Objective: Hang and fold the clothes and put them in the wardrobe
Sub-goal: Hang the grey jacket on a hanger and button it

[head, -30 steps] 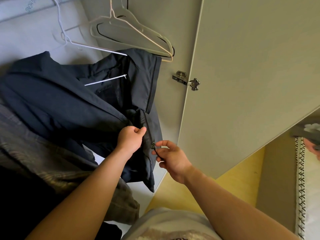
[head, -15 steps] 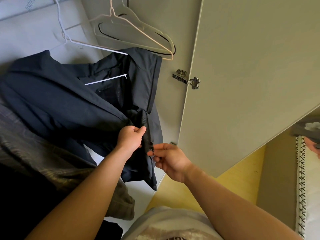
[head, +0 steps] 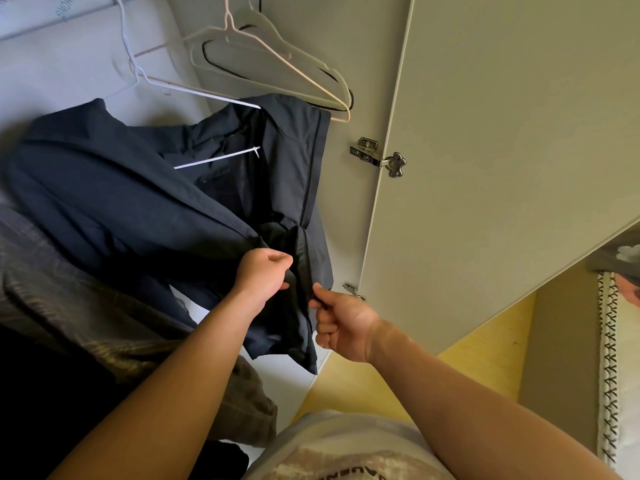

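Note:
A dark navy jacket [head: 114, 202] hangs on a white hanger [head: 194, 90] inside the wardrobe, its front open. My left hand [head: 265, 271] grips the left front edge of the jacket low down. My right hand [head: 341, 322] pinches the right front edge, where the zipper runs; the zipper pull is hidden by my fingers. The two hands are close together, with a strip of dark fabric between them.
Empty hangers [head: 277, 71] hang to the right of the jacket. A brown plaid garment [head: 86, 317] hangs at the left. The open wardrobe door [head: 502, 150] stands at the right, its hinge [head: 379, 157] showing. Yellow floor [head: 478, 362] lies below.
My right hand has closed on the jacket's zipper edge and drawn it toward my left hand. The zipper pull seen earlier is now covered by my fingers.

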The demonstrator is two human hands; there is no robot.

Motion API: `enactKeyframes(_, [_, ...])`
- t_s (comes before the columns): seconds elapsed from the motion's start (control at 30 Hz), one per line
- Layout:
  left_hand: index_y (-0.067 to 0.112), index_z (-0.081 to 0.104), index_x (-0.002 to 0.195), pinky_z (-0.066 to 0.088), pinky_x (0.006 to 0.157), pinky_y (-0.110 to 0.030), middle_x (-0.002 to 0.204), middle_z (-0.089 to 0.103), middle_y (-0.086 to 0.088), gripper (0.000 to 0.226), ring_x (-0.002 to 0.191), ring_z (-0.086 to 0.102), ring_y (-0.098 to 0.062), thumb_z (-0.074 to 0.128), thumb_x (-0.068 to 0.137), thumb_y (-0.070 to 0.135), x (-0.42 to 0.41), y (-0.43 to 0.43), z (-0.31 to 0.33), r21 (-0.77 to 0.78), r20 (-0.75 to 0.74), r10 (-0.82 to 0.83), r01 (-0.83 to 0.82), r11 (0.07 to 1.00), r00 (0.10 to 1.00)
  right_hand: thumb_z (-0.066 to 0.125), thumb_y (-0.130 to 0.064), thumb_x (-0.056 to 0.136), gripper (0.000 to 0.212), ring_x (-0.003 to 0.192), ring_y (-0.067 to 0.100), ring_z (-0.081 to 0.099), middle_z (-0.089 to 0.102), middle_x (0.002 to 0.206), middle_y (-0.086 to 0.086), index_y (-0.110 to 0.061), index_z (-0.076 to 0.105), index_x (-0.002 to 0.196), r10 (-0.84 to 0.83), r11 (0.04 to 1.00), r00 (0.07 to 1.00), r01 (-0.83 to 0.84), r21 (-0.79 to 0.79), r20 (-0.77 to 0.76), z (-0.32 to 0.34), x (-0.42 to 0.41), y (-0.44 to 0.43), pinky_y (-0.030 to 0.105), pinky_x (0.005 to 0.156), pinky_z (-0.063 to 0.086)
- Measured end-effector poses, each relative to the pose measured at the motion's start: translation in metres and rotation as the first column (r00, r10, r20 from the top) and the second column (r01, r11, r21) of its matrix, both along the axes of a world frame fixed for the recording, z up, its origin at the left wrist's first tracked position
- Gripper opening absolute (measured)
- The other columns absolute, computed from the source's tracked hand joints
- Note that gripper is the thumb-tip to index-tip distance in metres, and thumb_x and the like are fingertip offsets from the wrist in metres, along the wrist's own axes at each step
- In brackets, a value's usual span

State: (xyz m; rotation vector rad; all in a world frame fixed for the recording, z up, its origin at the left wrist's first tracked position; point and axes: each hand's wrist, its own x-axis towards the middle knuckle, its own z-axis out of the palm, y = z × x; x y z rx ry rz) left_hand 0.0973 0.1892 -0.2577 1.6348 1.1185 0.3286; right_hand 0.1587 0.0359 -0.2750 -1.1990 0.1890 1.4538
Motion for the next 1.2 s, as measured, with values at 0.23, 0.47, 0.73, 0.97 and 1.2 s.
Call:
enactKeyframes(0.23, [0.022, 0.071, 0.121, 0.046, 0.069, -0.014, 0.109, 0.063, 0.004, 0.044, 0.091, 0.059, -0.007, 0.063, 0.086, -0.003, -0.008, 0.020, 0.006, 0.068, -0.023, -0.133, 0.135, 0.989, 0.991, 0.055, -0.042, 0.100, 0.034, 0.041, 0.014, 0.023, 0.031, 0.048, -0.005, -0.017, 0.048, 0.078, -0.074, 0.983, 0.979, 0.104, -0.152, 0.188, -0.015, 0.001, -0.001, 0.023, 0.040, 0.025])
enactKeyframes(0.47, [0.017, 0.066, 0.128, 0.062, 0.063, -0.034, 0.107, 0.065, 0.001, 0.051, 0.084, 0.069, -0.018, 0.062, 0.083, -0.007, -0.001, 0.020, 0.012, 0.049, 0.074, -0.086, 0.083, 0.995, 0.994, 0.054, -0.058, 0.093, 0.038, 0.055, 0.005, 0.050, 0.053, 0.069, -0.012, -0.023, 0.057, 0.107, 0.122, 0.984, 0.842, -0.031, -0.178, 0.526, -0.010, -0.002, 0.005, 0.019, 0.048, 0.038])
enactKeyframes(0.73, [0.007, 0.055, 0.136, 0.059, 0.060, -0.024, 0.118, 0.059, -0.012, 0.053, 0.088, 0.068, -0.017, 0.064, 0.088, -0.011, 0.013, 0.008, 0.030, -0.244, 0.316, 0.148, -0.070, 0.967, 0.937, 0.063, -0.043, 0.087, 0.036, 0.085, 0.013, 0.056, 0.057, 0.094, -0.006, -0.021, 0.044, 0.108, 0.414, 0.909, 0.444, -0.239, -0.340, 0.795, -0.005, -0.012, 0.018, 0.030, 0.067, 0.047])
enactKeyframes(0.97, [0.024, 0.058, 0.102, 0.060, 0.083, -0.037, 0.107, 0.063, 0.002, 0.033, 0.090, 0.070, -0.017, 0.070, 0.084, -0.001, -0.016, 0.002, 0.019, 0.040, 0.192, 0.056, -0.065, 0.997, 0.980, 0.055, -0.006, 0.091, 0.030, 0.107, 0.032, 0.067, 0.069, 0.117, 0.014, -0.009, 0.058, 0.121, -0.091, 0.990, 0.962, 0.060, 0.125, 0.258, 0.002, 0.002, 0.023, 0.044, 0.094, 0.057])
enactKeyframes(1.2, [0.036, 0.062, 0.105, 0.054, 0.075, -0.015, 0.104, 0.067, 0.013, 0.043, 0.093, 0.066, 0.003, 0.082, 0.068, 0.047, -0.044, -0.035, -0.004, -0.035, 0.089, -0.380, 0.384, 0.922, 0.921, 0.049, -0.002, 0.093, 0.044, 0.118, 0.052, 0.056, 0.054, 0.130, 0.037, 0.007, 0.046, 0.136, -0.216, 0.953, 0.976, 0.210, 0.218, 0.002, 0.013, 0.007, 0.026, 0.059, 0.103, 0.046])
